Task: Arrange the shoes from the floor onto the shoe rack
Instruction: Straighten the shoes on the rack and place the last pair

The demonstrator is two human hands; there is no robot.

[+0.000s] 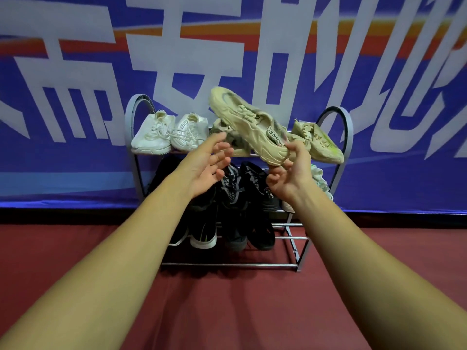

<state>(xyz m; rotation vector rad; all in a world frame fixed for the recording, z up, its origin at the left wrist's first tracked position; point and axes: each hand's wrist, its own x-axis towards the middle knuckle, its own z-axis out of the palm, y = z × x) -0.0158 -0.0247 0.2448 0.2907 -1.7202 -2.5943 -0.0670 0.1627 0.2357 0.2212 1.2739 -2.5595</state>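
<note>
In the head view, the right hand (290,173) is pinching the heel of a beige sneaker (249,122) between thumb and fingers. The sneaker is hanging in the air above the top shelf of the shoe rack (345,137), its toe pointing up toward 10 o'clock from the grip. The left hand (209,165) is hovering at 9 o'clock from the right one, palm up with fingers spread loosely, holding nothing and sitting just under the sneaker's middle.

On the top shelf, a pair of white sneakers (154,133) is sitting at the 9 o'clock end. A second beige shoe (322,141) is lying at the 3 o'clock end, and a third (225,133) is peeking out behind the left fingers. Black shoes (255,188) are filling the lower shelves at 6 o'clock of the hands. A blue banner (75,72) is hanging behind the rack, and a red floor (227,311) is lying under it.
</note>
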